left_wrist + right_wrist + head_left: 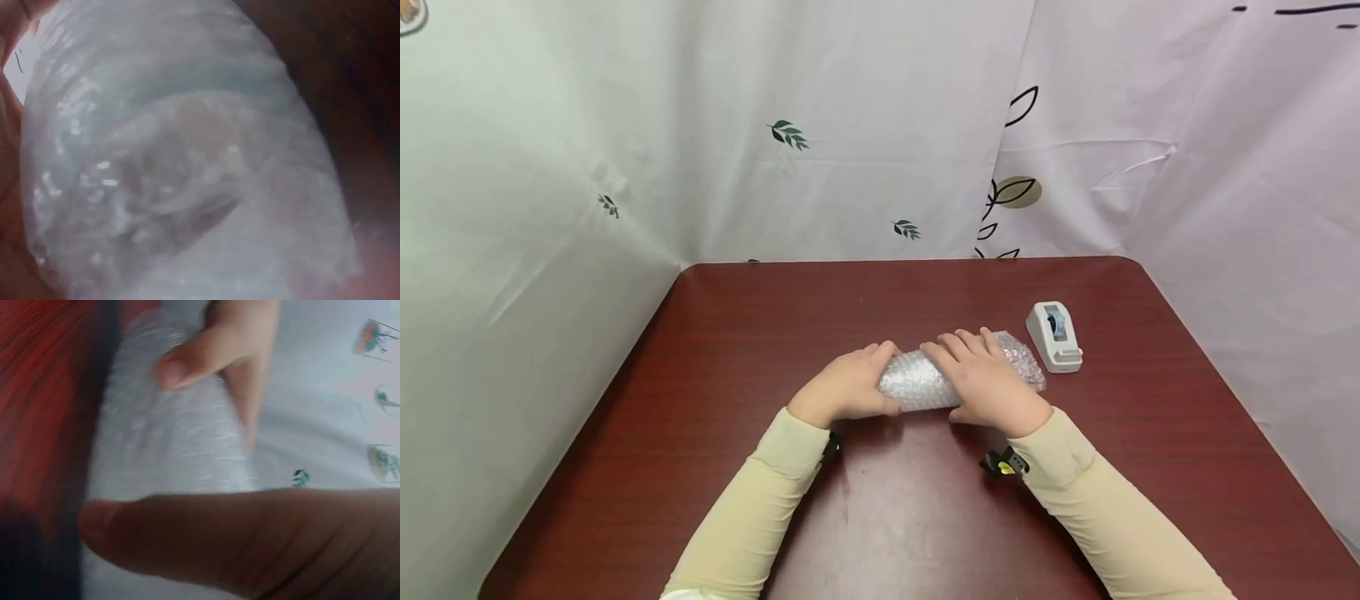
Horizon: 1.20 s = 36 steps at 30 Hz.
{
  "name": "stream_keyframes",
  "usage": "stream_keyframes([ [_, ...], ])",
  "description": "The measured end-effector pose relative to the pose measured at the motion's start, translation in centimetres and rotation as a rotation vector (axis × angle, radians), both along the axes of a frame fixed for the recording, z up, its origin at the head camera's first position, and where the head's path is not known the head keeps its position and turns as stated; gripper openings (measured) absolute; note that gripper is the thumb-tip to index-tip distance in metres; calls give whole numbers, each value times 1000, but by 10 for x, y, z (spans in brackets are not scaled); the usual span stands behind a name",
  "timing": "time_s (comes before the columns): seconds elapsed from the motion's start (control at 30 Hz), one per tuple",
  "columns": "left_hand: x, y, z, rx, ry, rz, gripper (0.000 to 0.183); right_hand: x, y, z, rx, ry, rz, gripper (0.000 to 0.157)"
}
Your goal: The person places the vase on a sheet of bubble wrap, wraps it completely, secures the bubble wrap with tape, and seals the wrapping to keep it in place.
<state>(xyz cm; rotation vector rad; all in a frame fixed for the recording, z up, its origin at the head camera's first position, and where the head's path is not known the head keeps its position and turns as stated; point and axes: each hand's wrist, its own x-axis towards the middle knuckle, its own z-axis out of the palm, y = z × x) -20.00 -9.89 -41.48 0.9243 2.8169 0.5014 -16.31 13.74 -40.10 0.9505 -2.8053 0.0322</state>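
Observation:
A roll of bubble wrap (917, 382) lies slantwise across the middle of the table, its right end (1022, 363) loose and crinkled. My left hand (852, 385) grips the roll's left end, thumb on the near side and fingers over the far side. Further right, my right hand (983, 382) holds it from above with spread fingers and the thumb on the near side. The left wrist view looks close into the end of the bubble wrap (187, 144), where a faint greenish band shows through. In the right wrist view a thumb (169, 537) crosses the wrap.
A white tape dispenser (1054, 337) with a roll of tape stands just beyond the wrap's right end. The dark red table (760, 308) has printed white curtains (850, 167) around its back and sides.

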Motion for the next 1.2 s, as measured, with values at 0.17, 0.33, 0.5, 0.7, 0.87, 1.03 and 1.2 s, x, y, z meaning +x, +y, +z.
stream_keyframes([
  [0.17,-3,-1,-4,-9,26,6,67,-8,0,-9,21,146,25,96],
  [0.33,-3,-1,-3,-2,58,-10,84,-14,2,-12,-1,140,27,90],
  [0.5,1,1,2,-21,126,-38,95,-16,4,-12,-6,97,17,92],
  [0.7,8,4,6,-91,205,-35,99,-19,5,-11,-21,57,23,94],
  [0.87,11,7,6,-114,222,-17,105,-20,7,-8,-52,11,33,92],
  [1.03,11,8,5,-128,225,-11,106,-21,9,-5,-54,-42,20,90],
  [1.2,11,8,5,-137,228,-16,106,-21,10,-3,-59,-79,5,89],
])
